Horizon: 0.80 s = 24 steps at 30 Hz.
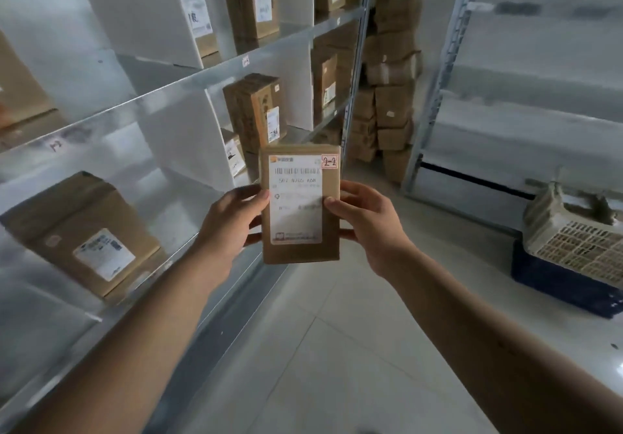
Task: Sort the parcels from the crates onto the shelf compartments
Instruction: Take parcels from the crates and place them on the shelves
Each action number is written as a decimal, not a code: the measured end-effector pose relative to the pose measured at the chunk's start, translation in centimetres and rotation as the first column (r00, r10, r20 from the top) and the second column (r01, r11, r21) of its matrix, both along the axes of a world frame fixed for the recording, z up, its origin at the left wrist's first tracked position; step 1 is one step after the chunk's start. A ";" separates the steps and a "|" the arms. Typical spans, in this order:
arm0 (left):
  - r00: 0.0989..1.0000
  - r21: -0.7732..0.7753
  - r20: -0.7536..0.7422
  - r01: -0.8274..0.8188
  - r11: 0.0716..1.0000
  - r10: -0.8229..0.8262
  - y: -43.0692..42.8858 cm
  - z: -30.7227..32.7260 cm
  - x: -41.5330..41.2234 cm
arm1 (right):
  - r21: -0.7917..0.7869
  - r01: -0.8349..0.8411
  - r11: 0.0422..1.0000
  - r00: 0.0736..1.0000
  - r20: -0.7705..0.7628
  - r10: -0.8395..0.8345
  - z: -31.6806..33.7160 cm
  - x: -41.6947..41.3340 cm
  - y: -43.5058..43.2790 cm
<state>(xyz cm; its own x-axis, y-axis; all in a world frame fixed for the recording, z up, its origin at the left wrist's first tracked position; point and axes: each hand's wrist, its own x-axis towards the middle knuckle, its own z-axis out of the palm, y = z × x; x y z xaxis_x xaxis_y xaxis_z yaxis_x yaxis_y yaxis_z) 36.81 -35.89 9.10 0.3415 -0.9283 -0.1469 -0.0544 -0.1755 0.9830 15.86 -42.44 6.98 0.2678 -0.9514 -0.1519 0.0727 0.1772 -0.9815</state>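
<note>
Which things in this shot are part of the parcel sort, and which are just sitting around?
Job: parcel marked 2-2, gripped by left hand and right hand; shelf compartments; stacked crates on the floor.
Just there: pile of cardboard boxes at the aisle's far end; metal rack on the right.

One feed only for me, the head camera. It sits above and behind the parcel (pixel 300 204), facing forward and tilted down, and it's near: the parcel fills dead centre of my picture. The lens is wide, and both forearms run in from the bottom corners up to the left grip (pixel 232 221) and right grip (pixel 367 228). Left of the parcel the shelf (pixel 161 96) slants away. Right of it a crate (pixel 580 244) sits low on the floor (pixel 337 349). Beyond it are stacked boxes (pixel 387 96).
</note>
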 end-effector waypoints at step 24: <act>0.840 0.094 -0.071 -0.531 0.842 0.538 -2.6 -9.3 5.7 | 0.009 -0.528 0.849 0.837 -0.162 0.522 -7.4 13.4 -11.1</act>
<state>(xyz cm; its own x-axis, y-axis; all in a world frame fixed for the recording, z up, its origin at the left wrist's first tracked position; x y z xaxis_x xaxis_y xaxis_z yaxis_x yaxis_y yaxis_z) 42.50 -38.46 -0.18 0.7639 -0.5917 -0.2577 0.1560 -0.2182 0.9634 29.28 -53.57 -0.43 0.7050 -0.6798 -0.2022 -0.1727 0.1119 -0.9786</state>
